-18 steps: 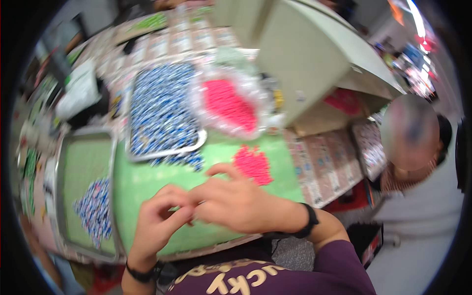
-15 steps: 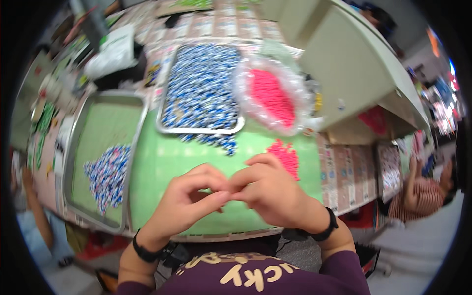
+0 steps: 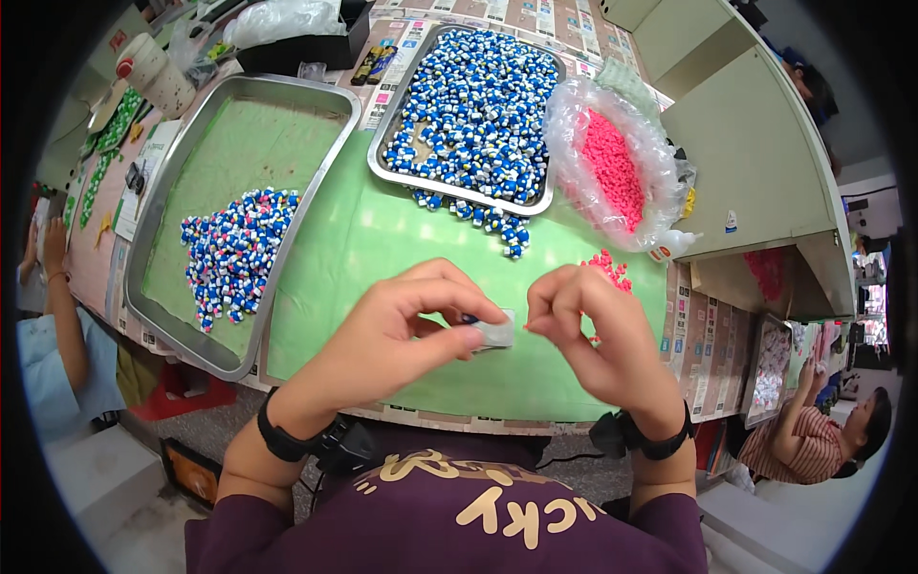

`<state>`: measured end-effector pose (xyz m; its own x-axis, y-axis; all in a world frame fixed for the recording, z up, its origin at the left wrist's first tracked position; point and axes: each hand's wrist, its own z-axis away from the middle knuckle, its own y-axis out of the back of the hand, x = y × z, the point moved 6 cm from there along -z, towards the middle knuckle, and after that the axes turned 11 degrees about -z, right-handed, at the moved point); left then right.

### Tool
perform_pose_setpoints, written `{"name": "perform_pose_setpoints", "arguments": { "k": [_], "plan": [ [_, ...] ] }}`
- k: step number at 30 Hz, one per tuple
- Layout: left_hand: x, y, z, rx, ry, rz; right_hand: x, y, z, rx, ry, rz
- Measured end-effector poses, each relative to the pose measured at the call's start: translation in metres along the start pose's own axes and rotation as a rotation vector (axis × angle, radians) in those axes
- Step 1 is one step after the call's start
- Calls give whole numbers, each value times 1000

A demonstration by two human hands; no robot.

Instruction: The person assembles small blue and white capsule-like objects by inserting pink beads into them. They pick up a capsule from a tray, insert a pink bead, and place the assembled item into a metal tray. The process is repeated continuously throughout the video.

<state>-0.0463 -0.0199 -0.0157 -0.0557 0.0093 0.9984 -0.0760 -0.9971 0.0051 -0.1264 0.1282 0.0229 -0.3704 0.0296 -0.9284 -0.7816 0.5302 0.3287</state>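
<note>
My left hand (image 3: 406, 325) is closed in a pinch over the green mat (image 3: 335, 277), gripping a small dark blue piece (image 3: 469, 319) mostly hidden by the fingertips. Beside those fingertips is a small whitish translucent block (image 3: 498, 332). A short gap to the right, my right hand (image 3: 607, 330) pinches a tiny pink piece (image 3: 526, 326), barely showing at its fingertips. Just beyond that hand, and partly behind it, lies a loose pile of pink pieces (image 3: 612, 269).
A metal tray (image 3: 382, 174) heaped with blue-and-white pieces stands ahead, some spilled at its near edge. Left is another metal tray (image 3: 134, 287) holding blue, white and pink pieces. A plastic bag (image 3: 564, 124) of pink pieces, a small white bottle (image 3: 673, 245) and a cabinet (image 3: 755, 143) flank the right.
My hands, fingertips together half a second ago, are now apart, the right one further right. The whitish block has come into sight between them. The whole view has shifted.
</note>
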Motion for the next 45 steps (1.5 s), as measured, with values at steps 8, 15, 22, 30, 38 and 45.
{"name": "perform_pose_setpoints", "arguments": {
  "k": [8, 15, 22, 30, 38, 45],
  "plan": [
    [-16, 31, 17, 134, 108, 69, 22, -19, -10, -223, -17, 410],
    [-17, 31, 14, 167, 18, 115, 19, -26, -14, -241, 24, 492],
    [-16, 21, 10, 158, 114, 195, 3, -6, -12, 38, 11, 41],
    [-7, 9, -3, 189, 22, 315, -18, -12, -12, 316, 146, -130],
    [-5, 11, 4, 291, -39, 239, -16, -20, -14, 388, 157, -48],
    [12, 10, 8, 375, -302, -125, -5, -18, -13, 391, 26, -242]
  ]
}}
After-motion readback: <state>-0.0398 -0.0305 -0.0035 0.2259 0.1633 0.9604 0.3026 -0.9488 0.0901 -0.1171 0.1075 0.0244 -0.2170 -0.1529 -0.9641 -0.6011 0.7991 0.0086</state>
